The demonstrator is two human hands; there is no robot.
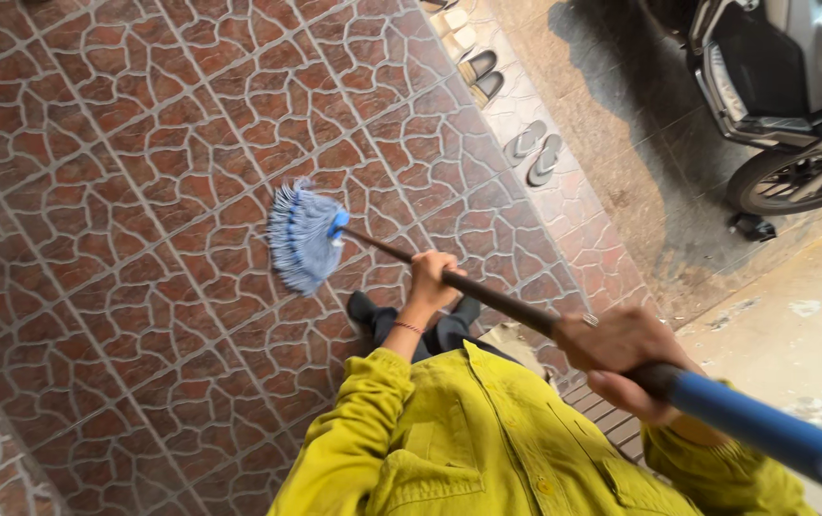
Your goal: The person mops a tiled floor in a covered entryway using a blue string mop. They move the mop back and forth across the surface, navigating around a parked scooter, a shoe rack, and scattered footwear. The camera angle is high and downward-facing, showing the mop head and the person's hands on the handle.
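Setting: a home's tiled front porch. Evidence: reddish stone-pattern floor tiles (143, 191), pairs of sandals (533, 151) left along the step, scooter (784, 86) parked on adjoining concrete.

The person wears a mustard-yellow shirt (487, 440) with long sleeves, stitched seams and chest pockets, dark trousers (435, 334), a thin reddish wristband (408, 327), and a ring (590, 320).
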